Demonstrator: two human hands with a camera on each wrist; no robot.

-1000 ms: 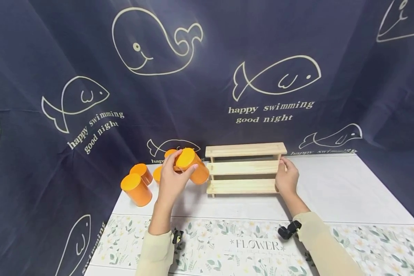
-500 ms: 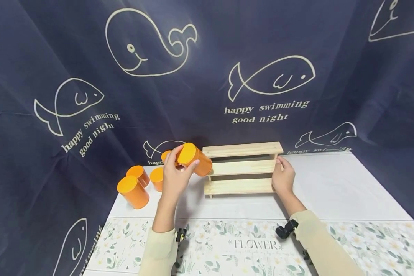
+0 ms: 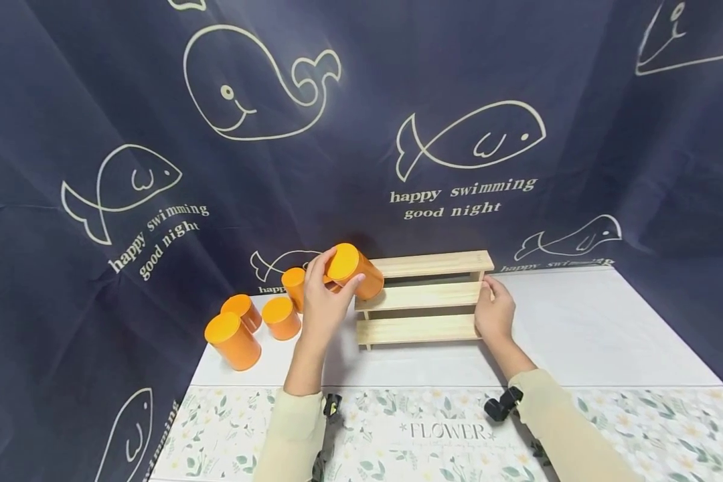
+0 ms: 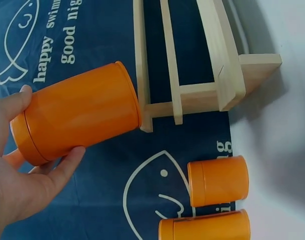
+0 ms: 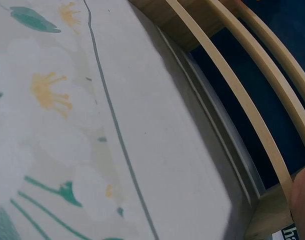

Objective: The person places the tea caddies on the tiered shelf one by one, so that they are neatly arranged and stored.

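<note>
Left hand (image 3: 324,301): thumb and fingers clamped round an orange canister (image 3: 366,278), held tilted above the table (image 3: 578,328), lid toward the head camera. Canister just right of that hand, at the near-left end of a three-tier wooden shelf (image 3: 418,296); contact with the shelf cannot be told.

Right hand (image 3: 495,314): fingers curled on the shelf's right end; in the right wrist view only a bit of it shows, at the edge. Shelf stands on the table, between the two hands.

Left of the left hand: four more orange canisters (image 3: 281,319), upright on the table, lids on, one tall one nearest the person. Nearer the person than both hands: floral strip (image 3: 446,408) lettered FLOWER. Beyond both hands: dark blue cloth (image 3: 361,167), white fish and whale outlines.
</note>
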